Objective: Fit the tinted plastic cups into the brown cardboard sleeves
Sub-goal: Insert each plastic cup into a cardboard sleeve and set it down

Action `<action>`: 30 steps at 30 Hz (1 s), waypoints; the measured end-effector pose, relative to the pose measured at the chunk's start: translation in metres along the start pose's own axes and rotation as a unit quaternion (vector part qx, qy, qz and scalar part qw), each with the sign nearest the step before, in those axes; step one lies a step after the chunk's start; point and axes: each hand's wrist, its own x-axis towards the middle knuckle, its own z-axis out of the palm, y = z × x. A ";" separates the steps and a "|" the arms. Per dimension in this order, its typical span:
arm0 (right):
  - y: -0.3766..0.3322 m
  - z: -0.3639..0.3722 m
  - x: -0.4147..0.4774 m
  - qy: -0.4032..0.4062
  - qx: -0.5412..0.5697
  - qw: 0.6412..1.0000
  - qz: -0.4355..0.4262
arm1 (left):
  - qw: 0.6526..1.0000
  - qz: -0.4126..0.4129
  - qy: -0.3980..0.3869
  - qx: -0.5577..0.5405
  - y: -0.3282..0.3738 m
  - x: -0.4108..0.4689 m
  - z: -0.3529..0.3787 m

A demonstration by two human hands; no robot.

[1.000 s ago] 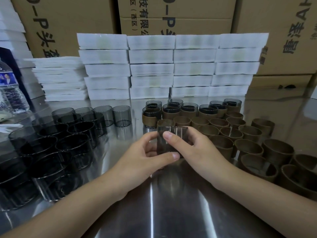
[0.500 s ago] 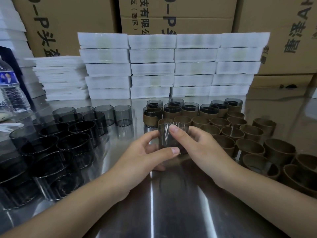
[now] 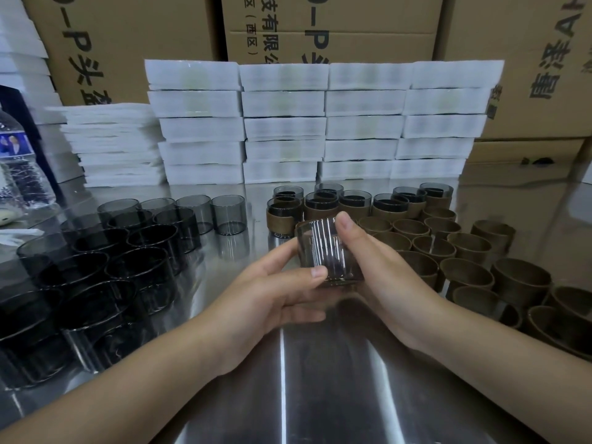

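Smoke-grey tinted cups; brown cardboard sleeves; white foam stacks; tan cartons, black lettering; silver tabletop.

A single wide-angle camera worn on the head looks forward and down across the steel tabletop from close range, the left hand and right hand meeting at frame centre, stacked cartons filling the top edge.

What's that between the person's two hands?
One tinted plastic cup, gripped on either side by the left hand and the right hand; the head view shows it.
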 end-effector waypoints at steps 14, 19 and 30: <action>0.000 0.002 -0.004 -0.025 0.012 1.000 -0.015 | 1.000 0.002 -0.003 0.030 -0.003 0.000 0.002; 0.003 0.006 -0.006 0.000 -0.004 0.998 -0.060 | 0.997 0.003 0.016 0.081 -0.005 0.000 0.004; 0.011 0.009 -0.003 0.027 -0.029 0.994 -0.104 | 0.989 0.011 0.047 0.139 -0.005 0.000 0.006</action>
